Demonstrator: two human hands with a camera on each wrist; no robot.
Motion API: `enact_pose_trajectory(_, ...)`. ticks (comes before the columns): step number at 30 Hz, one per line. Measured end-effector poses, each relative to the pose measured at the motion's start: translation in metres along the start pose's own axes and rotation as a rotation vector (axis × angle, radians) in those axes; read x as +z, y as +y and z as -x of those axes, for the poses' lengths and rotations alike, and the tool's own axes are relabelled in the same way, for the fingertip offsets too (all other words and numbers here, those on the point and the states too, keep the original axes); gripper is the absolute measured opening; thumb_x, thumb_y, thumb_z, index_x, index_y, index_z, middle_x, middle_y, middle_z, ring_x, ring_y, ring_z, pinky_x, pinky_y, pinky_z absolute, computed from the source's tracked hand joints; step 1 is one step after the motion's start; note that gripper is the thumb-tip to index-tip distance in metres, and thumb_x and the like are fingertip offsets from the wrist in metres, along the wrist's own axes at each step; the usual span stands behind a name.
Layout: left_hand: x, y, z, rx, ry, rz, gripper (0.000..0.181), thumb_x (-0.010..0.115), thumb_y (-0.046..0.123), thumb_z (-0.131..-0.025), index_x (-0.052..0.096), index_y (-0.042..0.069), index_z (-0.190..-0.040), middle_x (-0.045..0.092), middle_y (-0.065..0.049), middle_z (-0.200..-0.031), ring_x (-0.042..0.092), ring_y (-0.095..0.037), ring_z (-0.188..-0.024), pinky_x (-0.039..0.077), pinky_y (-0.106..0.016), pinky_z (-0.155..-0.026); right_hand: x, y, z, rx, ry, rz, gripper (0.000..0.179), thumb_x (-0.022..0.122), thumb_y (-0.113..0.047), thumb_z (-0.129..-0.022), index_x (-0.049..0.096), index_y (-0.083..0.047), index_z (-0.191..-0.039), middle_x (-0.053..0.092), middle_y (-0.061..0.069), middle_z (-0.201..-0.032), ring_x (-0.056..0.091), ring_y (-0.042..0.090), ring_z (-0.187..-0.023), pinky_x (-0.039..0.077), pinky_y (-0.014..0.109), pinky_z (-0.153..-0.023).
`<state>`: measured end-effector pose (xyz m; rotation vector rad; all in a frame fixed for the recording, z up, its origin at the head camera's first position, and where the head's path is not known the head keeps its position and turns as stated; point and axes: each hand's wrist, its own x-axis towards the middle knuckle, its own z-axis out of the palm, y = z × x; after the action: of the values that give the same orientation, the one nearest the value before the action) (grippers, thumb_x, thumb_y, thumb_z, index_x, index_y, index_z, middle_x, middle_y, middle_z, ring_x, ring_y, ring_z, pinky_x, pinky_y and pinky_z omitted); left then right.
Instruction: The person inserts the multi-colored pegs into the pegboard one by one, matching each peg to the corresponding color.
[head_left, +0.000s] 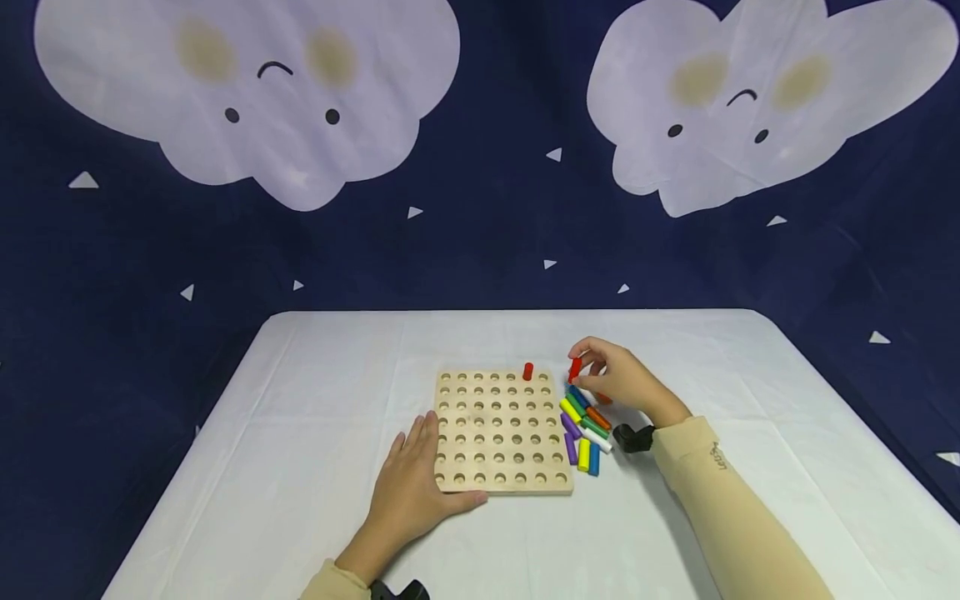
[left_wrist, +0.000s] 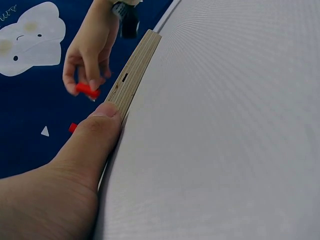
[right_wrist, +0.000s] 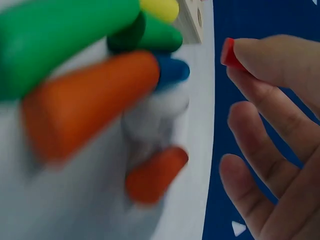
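Observation:
A square wooden pegboard (head_left: 487, 431) with rows of round holes lies on the white table. One red peg (head_left: 528, 372) stands upright in its far row, toward the right. My left hand (head_left: 411, 483) rests along the board's left side and near corner, the thumb on the near edge. Between thumb and fingertip my right hand (head_left: 618, 377) pinches another red peg (head_left: 575, 369), held above the far end of a loose pile. In the right wrist view that red peg (right_wrist: 231, 54) is mostly covered by the thumb.
Beside the board's right edge lie loose pegs: an orange peg (head_left: 598, 418), a white peg (head_left: 597, 440), a purple peg (head_left: 571, 448), a yellow peg (head_left: 583, 455), a blue peg (head_left: 594, 459) and several more. A dark blue cloth (head_left: 480, 250) with clouds hangs behind the table.

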<state>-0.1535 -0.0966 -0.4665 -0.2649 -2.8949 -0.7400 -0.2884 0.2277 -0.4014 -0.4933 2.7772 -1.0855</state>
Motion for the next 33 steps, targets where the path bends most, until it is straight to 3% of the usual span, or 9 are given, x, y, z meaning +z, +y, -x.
enact_pose_trajectory(7, 0.000, 0.000, -0.001, 0.002, 0.003, -0.007, 0.137, 0.064, 0.085, -0.052, 0.017, 0.001, -0.150, 0.024, -0.013, -0.156, 0.021, -0.025, -0.146, 0.015, -0.045, -0.120, 0.012, -0.011, -0.021, -0.018, 0.014, 0.038, 0.038, 0.072, -0.017, -0.083, 0.057, -0.015, -0.117, 0.064, 0.005, -0.101, 0.051, 0.020, -0.063, 0.045, 0.027, -0.044)
enact_pose_trajectory(16, 0.001, -0.001, -0.002, 0.003, 0.006, -0.012, 0.137, 0.064, 0.085, -0.052, 0.018, 0.001, -0.150, 0.025, -0.014, -0.155, 0.022, -0.024, -0.146, 0.016, -0.045, -0.120, 0.027, -0.015, -0.033, -0.018, 0.000, 0.087, 0.033, 0.072, -0.017, -0.083, 0.058, -0.022, -0.112, 0.066, 0.000, -0.099, 0.056, 0.018, -0.073, 0.050, 0.029, -0.062)
enact_pose_trajectory(27, 0.000, 0.001, -0.003, -0.002, 0.007, -0.013, 0.137, 0.065, 0.084, -0.052, 0.018, 0.001, -0.150, 0.026, -0.013, -0.155, 0.022, -0.024, -0.146, 0.016, -0.044, -0.120, 0.029, -0.019, -0.030, -0.089, -0.033, 0.175, 0.027, 0.071, -0.014, -0.083, 0.064, -0.023, -0.108, 0.068, -0.004, -0.099, 0.058, 0.014, -0.078, 0.050, 0.027, -0.070)
enact_pose_trajectory(33, 0.000, 0.001, -0.002, -0.006, 0.010, -0.011, 0.138, 0.065, 0.085, -0.052, 0.018, 0.001, -0.150, 0.025, -0.013, -0.156, 0.022, -0.024, -0.146, 0.016, -0.045, -0.120, 0.024, -0.020, -0.023, -0.076, -0.053, 0.186, 0.037, 0.071, -0.019, -0.085, 0.061, -0.023, -0.120, 0.066, -0.002, -0.112, 0.059, 0.015, -0.090, 0.051, 0.029, -0.075)
